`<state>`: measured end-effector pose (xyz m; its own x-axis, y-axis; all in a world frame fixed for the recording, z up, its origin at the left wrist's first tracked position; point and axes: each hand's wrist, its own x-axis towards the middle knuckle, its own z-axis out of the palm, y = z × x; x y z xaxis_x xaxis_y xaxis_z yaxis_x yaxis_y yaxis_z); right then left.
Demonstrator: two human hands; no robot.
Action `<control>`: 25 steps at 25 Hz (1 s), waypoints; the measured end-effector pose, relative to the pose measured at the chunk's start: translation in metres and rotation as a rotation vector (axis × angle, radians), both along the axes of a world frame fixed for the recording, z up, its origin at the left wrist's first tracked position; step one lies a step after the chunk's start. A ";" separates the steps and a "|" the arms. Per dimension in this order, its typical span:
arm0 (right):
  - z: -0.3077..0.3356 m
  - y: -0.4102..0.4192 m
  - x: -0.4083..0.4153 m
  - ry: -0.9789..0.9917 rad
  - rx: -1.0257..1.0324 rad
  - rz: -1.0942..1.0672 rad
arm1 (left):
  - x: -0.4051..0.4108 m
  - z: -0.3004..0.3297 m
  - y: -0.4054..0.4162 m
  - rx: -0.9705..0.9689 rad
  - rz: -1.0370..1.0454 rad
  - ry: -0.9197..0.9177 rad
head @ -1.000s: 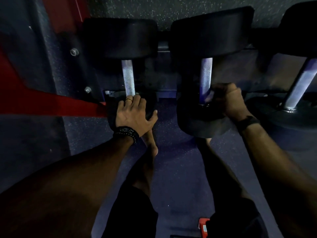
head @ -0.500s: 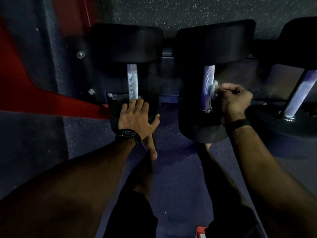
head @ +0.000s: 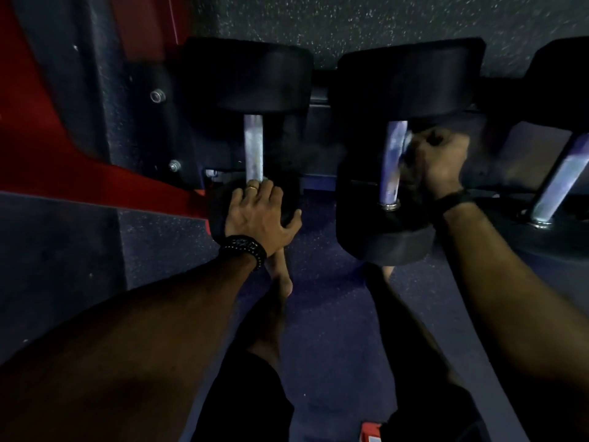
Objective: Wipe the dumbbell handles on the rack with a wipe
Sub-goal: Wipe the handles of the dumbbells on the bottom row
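Three black dumbbells lie on a low rack, each with a silver handle. My left hand [head: 258,212] rests flat on the near head of the left dumbbell [head: 248,74], just below its handle [head: 253,148]. My right hand [head: 436,157] is curled beside the upper part of the middle dumbbell's handle [head: 391,161], pressing a small pale wipe [head: 408,138] against it. The hand and wipe are motion-blurred. The third dumbbell's handle [head: 557,180] slants at the right edge.
A red and dark rack frame [head: 63,154] with bolts stands to the left. Speckled dark rubber floor [head: 318,314] lies under the rack. My bare legs and feet stand between the dumbbells. A small red object [head: 369,432] lies at the bottom edge.
My right hand has slid with the wipe from the lower end of the middle handle up toward its far end. My left hand has stayed on the left dumbbell's head.
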<state>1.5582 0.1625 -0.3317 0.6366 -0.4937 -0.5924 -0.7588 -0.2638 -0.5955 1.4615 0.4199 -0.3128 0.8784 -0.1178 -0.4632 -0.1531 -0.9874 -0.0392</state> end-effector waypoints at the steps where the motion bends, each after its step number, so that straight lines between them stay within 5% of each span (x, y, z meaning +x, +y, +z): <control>1: -0.001 0.002 0.012 -0.055 -0.038 0.007 | 0.000 -0.001 0.000 0.000 0.000 -0.005; 4: -0.001 -0.002 -0.014 -0.087 0.057 0.155 | -0.001 -0.002 0.000 0.001 -0.012 -0.032; 7: 0.005 -0.014 -0.052 0.082 0.242 0.347 | -0.002 -0.003 0.001 -0.011 -0.013 -0.080; 13: 0.008 0.001 0.015 -0.008 0.198 0.178 | -0.002 -0.003 0.000 -0.010 -0.009 -0.054; 17: 0.009 -0.002 -0.034 0.106 0.404 0.336 | -0.003 -0.003 0.001 -0.013 -0.018 -0.090; 22: -0.009 0.011 0.011 0.206 0.514 0.091 | -0.003 -0.004 0.002 -0.021 -0.017 -0.066; 25: -0.023 0.018 0.020 0.151 0.357 0.110 | -0.002 -0.003 0.001 -0.025 -0.006 -0.053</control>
<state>1.5783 0.1801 -0.3550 0.5671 -0.1742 -0.8050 -0.8234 -0.1449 -0.5487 1.4597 0.4212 -0.3161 0.9009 -0.1341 -0.4127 -0.1574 -0.9873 -0.0228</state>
